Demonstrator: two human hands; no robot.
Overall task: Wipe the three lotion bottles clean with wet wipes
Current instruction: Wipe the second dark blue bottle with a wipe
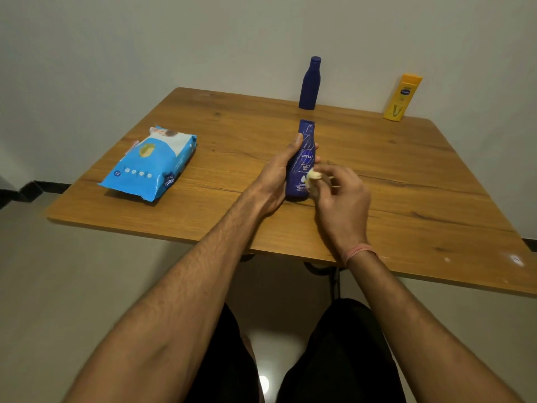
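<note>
Crumpled wipe against glossy blue bottle

We are seeing bare wooden tabletop lying open right of the dark blue Nivea bottle. Left of it, the blue wet-wipe pack is blocking passage. Behind it, a plain dark blue bottle is standing close, with a yellow bottle far right.

Three bottles — one wipes pack
</note>
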